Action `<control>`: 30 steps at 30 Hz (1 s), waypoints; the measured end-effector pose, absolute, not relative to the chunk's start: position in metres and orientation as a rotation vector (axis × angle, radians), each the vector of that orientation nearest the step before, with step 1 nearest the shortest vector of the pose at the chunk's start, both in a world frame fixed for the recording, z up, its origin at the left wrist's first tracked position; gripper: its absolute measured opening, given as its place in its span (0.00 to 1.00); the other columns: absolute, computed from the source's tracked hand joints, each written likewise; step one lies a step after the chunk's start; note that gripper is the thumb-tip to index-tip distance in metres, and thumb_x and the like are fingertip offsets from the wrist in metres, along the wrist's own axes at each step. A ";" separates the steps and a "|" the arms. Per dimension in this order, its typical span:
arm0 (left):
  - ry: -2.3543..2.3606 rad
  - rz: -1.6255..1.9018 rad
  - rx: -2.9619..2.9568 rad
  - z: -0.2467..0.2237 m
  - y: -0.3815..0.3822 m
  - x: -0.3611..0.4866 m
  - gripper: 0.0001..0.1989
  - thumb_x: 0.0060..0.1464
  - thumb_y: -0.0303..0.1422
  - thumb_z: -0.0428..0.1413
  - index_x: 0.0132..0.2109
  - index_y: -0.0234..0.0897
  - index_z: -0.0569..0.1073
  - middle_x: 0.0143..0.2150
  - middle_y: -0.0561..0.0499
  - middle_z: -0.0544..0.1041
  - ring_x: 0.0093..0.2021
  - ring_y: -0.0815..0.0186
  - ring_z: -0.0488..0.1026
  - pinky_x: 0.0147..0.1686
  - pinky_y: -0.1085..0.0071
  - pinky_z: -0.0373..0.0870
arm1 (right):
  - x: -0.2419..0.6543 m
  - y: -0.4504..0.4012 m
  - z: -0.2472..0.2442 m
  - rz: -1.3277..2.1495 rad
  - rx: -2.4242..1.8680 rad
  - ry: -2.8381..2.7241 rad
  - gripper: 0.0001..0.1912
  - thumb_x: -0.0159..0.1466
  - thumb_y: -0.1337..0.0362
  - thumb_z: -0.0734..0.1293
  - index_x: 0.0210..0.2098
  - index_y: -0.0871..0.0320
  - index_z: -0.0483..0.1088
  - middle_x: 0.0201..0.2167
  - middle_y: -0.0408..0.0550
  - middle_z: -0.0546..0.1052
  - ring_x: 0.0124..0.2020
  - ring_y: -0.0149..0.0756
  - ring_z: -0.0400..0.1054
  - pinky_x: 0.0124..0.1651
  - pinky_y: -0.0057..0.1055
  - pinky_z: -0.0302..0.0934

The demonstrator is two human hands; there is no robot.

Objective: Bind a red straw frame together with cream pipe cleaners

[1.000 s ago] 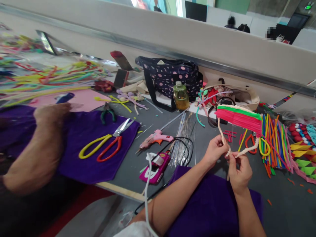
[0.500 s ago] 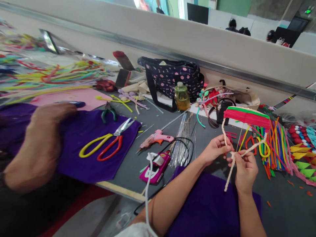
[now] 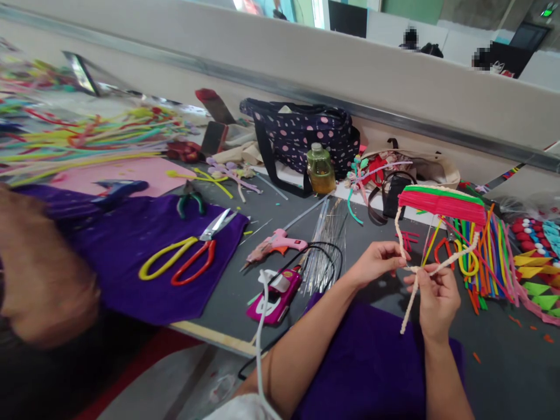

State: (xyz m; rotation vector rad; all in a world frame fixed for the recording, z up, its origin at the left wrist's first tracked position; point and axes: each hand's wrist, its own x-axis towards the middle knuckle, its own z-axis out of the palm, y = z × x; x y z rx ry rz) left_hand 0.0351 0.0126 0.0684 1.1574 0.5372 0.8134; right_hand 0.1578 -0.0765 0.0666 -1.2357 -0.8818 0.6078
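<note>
My left hand (image 3: 380, 263) pinches the left side of a cream twisted cord (image 3: 457, 256) near where its strands cross. Lower right of that, my right hand (image 3: 438, 294) is closed on the crossing itself, and a loose cord end hangs down below it. The cord runs up on both sides to a wrapped band (image 3: 441, 209), red-pink with a green upper edge, forming a kind of triangle. A thin pale strand drops from the band toward the crossing. Both hands are above a folded purple cloth (image 3: 367, 356).
Left of my arms lie a pink glue gun (image 3: 277, 242), a magenta device (image 3: 275, 297), scissors (image 3: 209, 230) and green pliers (image 3: 189, 201). A co-worker's arm (image 3: 44, 274) is at far left. Behind stand a bottle (image 3: 321, 172) and dark bag (image 3: 301, 131); colourful strips (image 3: 494, 256) lie right.
My left fingers have shifted slightly left, away from the right ones, at the cord crossing. The co-worker's hand has drawn back left and down, uncovering a blue-handled tool on the purple cloth.
</note>
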 end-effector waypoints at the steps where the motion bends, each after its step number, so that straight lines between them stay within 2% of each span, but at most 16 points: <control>1: 0.549 0.806 1.157 0.068 0.013 0.035 0.18 0.43 0.42 0.64 0.35 0.30 0.76 0.28 0.51 0.73 0.25 0.73 0.66 0.24 0.76 0.64 | 0.157 -0.077 0.066 0.572 -1.253 -0.912 0.11 0.59 0.60 0.69 0.35 0.59 0.66 0.23 0.42 0.76 0.22 0.32 0.74 0.24 0.26 0.69; 7: 0.629 0.785 1.118 0.067 0.017 0.032 0.16 0.42 0.40 0.65 0.30 0.30 0.74 0.24 0.54 0.70 0.20 0.77 0.60 0.19 0.79 0.54 | 0.159 -0.077 0.054 0.384 -1.317 -1.082 0.08 0.61 0.60 0.67 0.36 0.58 0.67 0.27 0.43 0.75 0.24 0.32 0.74 0.27 0.27 0.71; 15: 0.672 0.766 1.049 0.067 0.017 0.033 0.15 0.40 0.38 0.66 0.29 0.30 0.74 0.20 0.56 0.66 0.18 0.79 0.53 0.17 0.79 0.45 | 0.164 -0.074 0.043 0.215 -1.376 -1.204 0.07 0.62 0.60 0.66 0.35 0.57 0.69 0.31 0.47 0.76 0.26 0.33 0.75 0.32 0.29 0.71; 18: 0.630 0.753 0.996 0.068 0.017 0.032 0.15 0.40 0.38 0.66 0.29 0.30 0.75 0.20 0.56 0.67 0.18 0.79 0.55 0.17 0.80 0.48 | 0.163 -0.074 0.045 0.222 -1.365 -1.180 0.07 0.62 0.60 0.67 0.36 0.57 0.69 0.30 0.47 0.76 0.26 0.33 0.75 0.31 0.29 0.71; 24: 0.439 0.662 0.832 0.067 0.018 0.027 0.15 0.45 0.38 0.64 0.35 0.28 0.77 0.26 0.49 0.74 0.21 0.74 0.67 0.21 0.78 0.66 | 0.161 -0.075 0.061 0.468 -1.287 -0.963 0.11 0.60 0.58 0.69 0.36 0.58 0.66 0.27 0.43 0.74 0.23 0.32 0.74 0.25 0.27 0.71; 30: 0.340 0.633 0.724 0.060 0.014 0.030 0.16 0.40 0.36 0.68 0.35 0.29 0.77 0.23 0.51 0.75 0.19 0.73 0.70 0.21 0.76 0.71 | 0.161 -0.076 0.067 0.606 -1.218 -0.892 0.12 0.58 0.59 0.70 0.36 0.58 0.66 0.25 0.41 0.75 0.21 0.32 0.73 0.22 0.26 0.69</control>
